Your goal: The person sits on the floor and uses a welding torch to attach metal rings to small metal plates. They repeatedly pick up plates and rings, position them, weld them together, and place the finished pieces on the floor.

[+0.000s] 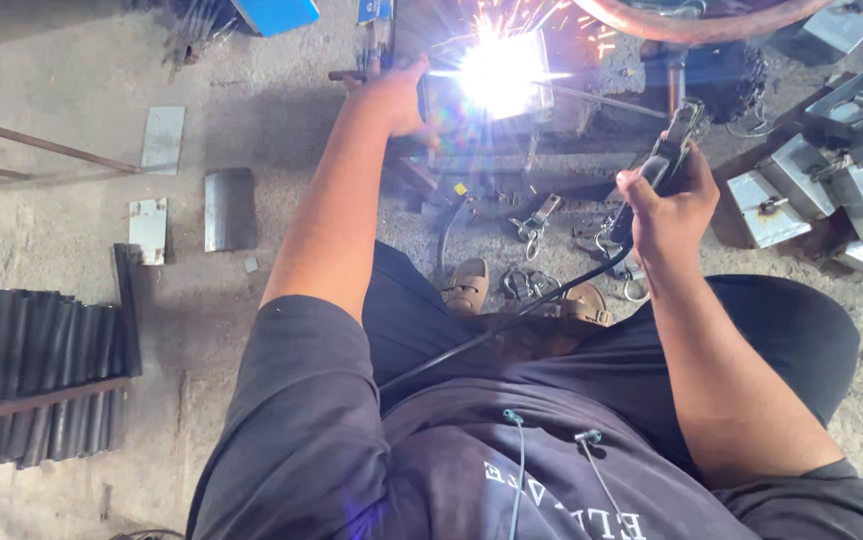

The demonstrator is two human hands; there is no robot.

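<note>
My right hand [674, 212] grips the electrode holder [670, 150], cable [512, 318] trailing; my left hand [397, 95] clutches a dark shield [442, 105] beside the blazing arc [500, 72].

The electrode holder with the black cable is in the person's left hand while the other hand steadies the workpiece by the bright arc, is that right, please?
Not quite: the head view shows the electrode holder with its black cable in the right hand. The left hand is the one by the bright arc.
</note>
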